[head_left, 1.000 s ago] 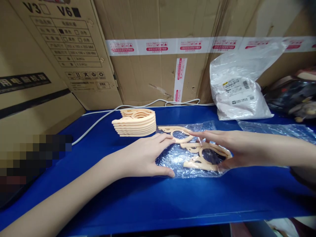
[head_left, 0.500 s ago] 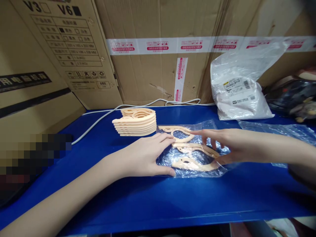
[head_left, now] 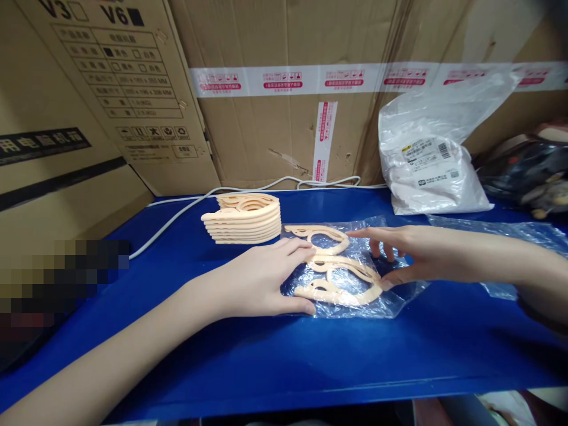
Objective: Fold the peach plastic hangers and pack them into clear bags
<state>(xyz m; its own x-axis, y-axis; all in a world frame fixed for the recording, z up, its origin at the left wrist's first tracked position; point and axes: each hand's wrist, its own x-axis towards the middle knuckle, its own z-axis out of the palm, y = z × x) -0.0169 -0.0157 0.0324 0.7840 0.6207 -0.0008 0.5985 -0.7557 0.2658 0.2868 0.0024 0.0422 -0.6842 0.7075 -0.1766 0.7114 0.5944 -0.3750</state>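
Note:
Two cream plastic pieces that look like folded travel hangers lie flat, one behind the other, in a clear plastic bag (head_left: pixel 390 305). The far hanger (head_left: pixel 344 244) is nearer the stack; the near hanger (head_left: pixel 350 297) sits closer to the table's front. My left hand (head_left: pixel 266 278) rests open on the bag's left side, thumb at the near edge and fingertips by the far hanger. My right hand (head_left: pixel 410 251) is open at the right, index fingertip at the far hanger's end and thumb against the near hanger's right end. A neat stack of matching hangers (head_left: pixel 248 228) stands behind my left hand.
A white cable (head_left: pixel 177 210) runs along the back of the blue table (head_left: pixel 284 361). Cardboard boxes (head_left: pixel 275 130) wall the back and left. A white plastic package (head_left: pixel 430 171) stands at back right, with another clear bag (head_left: pixel 501 228) beneath my right forearm.
The near hanger has slid left inside the bag, with my right thumb at its right end. My right hand has shifted slightly; my left hand has stayed in place.

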